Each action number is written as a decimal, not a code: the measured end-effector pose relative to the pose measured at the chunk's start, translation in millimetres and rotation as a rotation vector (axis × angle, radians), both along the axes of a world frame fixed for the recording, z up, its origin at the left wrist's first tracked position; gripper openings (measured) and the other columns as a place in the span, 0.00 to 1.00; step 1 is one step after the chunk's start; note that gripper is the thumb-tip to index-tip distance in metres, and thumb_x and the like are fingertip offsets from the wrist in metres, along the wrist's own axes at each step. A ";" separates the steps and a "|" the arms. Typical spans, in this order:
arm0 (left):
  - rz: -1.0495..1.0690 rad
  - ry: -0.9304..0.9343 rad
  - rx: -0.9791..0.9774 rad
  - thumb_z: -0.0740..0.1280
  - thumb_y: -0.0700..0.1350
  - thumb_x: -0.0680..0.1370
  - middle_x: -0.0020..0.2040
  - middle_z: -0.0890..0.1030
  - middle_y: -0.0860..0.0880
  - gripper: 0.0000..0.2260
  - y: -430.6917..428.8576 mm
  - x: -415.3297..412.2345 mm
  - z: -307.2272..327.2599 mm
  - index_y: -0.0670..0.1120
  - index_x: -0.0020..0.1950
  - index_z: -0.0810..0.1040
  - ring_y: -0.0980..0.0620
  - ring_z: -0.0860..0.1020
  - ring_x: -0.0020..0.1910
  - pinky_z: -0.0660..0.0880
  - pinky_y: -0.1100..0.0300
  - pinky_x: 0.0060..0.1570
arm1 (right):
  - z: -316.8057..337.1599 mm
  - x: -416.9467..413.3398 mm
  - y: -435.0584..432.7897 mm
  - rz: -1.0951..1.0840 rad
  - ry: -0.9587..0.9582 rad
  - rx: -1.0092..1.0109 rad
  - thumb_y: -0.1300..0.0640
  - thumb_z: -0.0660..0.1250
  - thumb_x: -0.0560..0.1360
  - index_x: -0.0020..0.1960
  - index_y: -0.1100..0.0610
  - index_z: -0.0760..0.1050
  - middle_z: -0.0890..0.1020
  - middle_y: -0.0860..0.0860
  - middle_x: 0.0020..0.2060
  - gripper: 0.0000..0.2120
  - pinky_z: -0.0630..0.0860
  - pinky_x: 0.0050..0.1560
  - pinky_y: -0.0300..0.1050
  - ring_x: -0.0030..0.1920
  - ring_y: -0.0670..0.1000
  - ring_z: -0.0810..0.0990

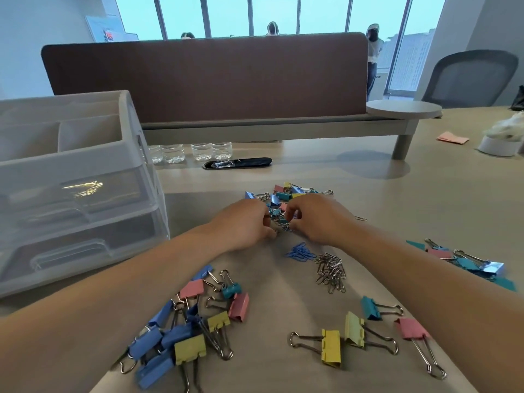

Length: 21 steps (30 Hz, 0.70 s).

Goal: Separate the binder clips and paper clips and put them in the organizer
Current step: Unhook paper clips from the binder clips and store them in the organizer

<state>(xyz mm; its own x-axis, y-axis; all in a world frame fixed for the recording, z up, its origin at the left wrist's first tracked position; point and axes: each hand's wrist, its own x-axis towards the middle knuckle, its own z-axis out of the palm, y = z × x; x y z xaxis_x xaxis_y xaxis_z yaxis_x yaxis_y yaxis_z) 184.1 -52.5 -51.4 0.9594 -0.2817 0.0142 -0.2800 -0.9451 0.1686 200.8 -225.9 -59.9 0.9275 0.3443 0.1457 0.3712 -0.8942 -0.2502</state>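
Note:
A mixed pile of small binder clips and paper clips point(286, 194) lies mid-table. My left hand point(243, 224) and my right hand point(314, 219) both reach into its near edge with curled fingers, picking at small clips; what each holds is hidden by the fingers. Nearer me lie a small heap of blue paper clips point(300, 252) and a heap of silver paper clips point(331, 272). Large binder clips sit in a group at the front left point(192, 321), a few at the front right point(365, 330) and more at the far right point(467, 262). The translucent white organizer point(71, 177) stands at the left.
A brown desk divider point(207, 75) on a raised shelf runs across the back. Under it stand clear plastic bottles point(192, 151) and a black pouch point(238, 163). A grey chair point(470, 78), a pink note point(452, 137) and a white object point(502, 140) are at the right.

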 end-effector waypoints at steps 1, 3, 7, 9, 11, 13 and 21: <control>-0.004 -0.007 0.017 0.70 0.52 0.75 0.45 0.80 0.46 0.11 -1.8 -0.1 -1.1 0.44 0.49 0.79 0.47 0.78 0.44 0.74 0.54 0.42 | 0.5 -0.3 0.9 0.020 -0.016 -0.035 0.55 0.70 0.75 0.51 0.45 0.79 0.79 0.45 0.45 0.07 0.76 0.42 0.43 0.43 0.47 0.78; -0.007 -0.026 0.044 0.69 0.50 0.76 0.45 0.80 0.45 0.10 -4.1 -0.2 -3.6 0.44 0.48 0.78 0.46 0.78 0.43 0.73 0.54 0.40 | 1.6 -0.2 1.9 0.056 -0.022 -0.104 0.56 0.69 0.75 0.54 0.44 0.79 0.78 0.46 0.45 0.10 0.72 0.40 0.42 0.44 0.48 0.76; 0.019 -0.027 0.042 0.68 0.48 0.76 0.45 0.80 0.44 0.09 -5.3 3.3 -8.3 0.43 0.50 0.78 0.46 0.78 0.43 0.76 0.52 0.43 | 2.5 0.2 2.3 0.091 -0.027 -0.154 0.55 0.69 0.75 0.53 0.45 0.78 0.78 0.46 0.46 0.08 0.70 0.41 0.42 0.45 0.48 0.74; 0.031 -0.021 0.034 0.68 0.47 0.77 0.46 0.81 0.44 0.08 -5.9 5.7 -10.0 0.43 0.50 0.79 0.45 0.79 0.44 0.77 0.52 0.44 | 3.6 0.1 2.4 0.094 -0.013 -0.147 0.54 0.69 0.75 0.52 0.46 0.78 0.75 0.45 0.43 0.07 0.68 0.41 0.41 0.44 0.48 0.73; 0.024 -0.018 0.036 0.67 0.46 0.77 0.46 0.81 0.43 0.08 -7.0 7.0 -10.9 0.42 0.49 0.79 0.44 0.79 0.44 0.77 0.51 0.44 | 4.4 0.4 2.7 0.091 -0.007 -0.144 0.54 0.69 0.76 0.52 0.47 0.78 0.75 0.45 0.43 0.05 0.67 0.41 0.41 0.44 0.48 0.73; 0.008 -0.021 0.050 0.66 0.46 0.77 0.46 0.80 0.43 0.08 -8.0 7.2 -11.2 0.42 0.50 0.78 0.44 0.79 0.44 0.77 0.51 0.45 | 5.4 0.7 2.4 0.095 -0.001 -0.142 0.54 0.69 0.76 0.51 0.48 0.77 0.76 0.46 0.44 0.05 0.68 0.41 0.42 0.44 0.49 0.74; -0.075 -0.101 0.191 0.60 0.41 0.78 0.42 0.76 0.44 0.04 -7.9 4.0 -10.3 0.44 0.45 0.74 0.44 0.75 0.39 0.67 0.55 0.34 | 6.2 2.7 3.2 0.112 0.025 -0.121 0.55 0.69 0.76 0.52 0.47 0.79 0.75 0.44 0.44 0.06 0.68 0.42 0.41 0.46 0.47 0.74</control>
<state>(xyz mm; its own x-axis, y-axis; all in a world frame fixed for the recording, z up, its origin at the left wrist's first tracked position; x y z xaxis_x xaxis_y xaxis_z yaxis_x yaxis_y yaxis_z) 188.1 -60.3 -61.7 0.9319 -0.3593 0.0485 -0.3574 -0.9329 -0.0440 203.5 -222.7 -53.7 0.8850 0.4597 0.0739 0.4655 -0.8716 -0.1536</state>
